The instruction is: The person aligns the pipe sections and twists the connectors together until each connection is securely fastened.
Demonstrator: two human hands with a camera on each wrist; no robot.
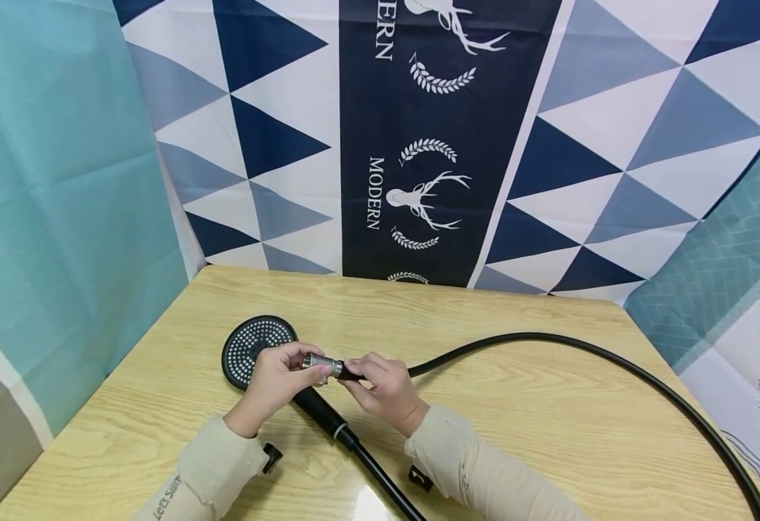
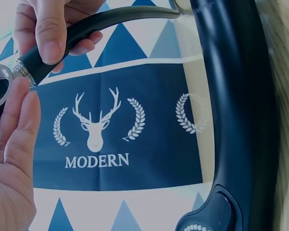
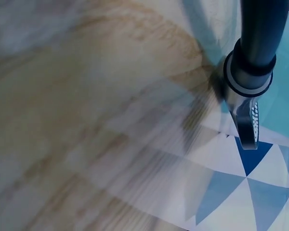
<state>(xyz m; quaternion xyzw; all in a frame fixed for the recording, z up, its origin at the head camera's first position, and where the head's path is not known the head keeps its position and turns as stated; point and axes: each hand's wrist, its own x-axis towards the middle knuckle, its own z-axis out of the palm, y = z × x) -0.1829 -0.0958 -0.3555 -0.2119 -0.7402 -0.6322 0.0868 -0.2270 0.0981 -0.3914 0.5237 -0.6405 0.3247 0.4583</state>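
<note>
My left hand pinches a silver metal fitting between thumb and fingers, above the handle of a black shower head. In the left wrist view the fitting shows a round threaded opening and a threaded stub beside the end of a black hose. My right hand grips that hose end, with the thumb on top, against the fitting. How far the two are joined is hard to tell. The shower head lies face up on the table, a second black hose or pipe running from its handle toward me.
From my right hand the black hose arcs across the wooden table and over its right front side. Small black pieces show beside each sleeve. Patterned cloth hangs behind the table.
</note>
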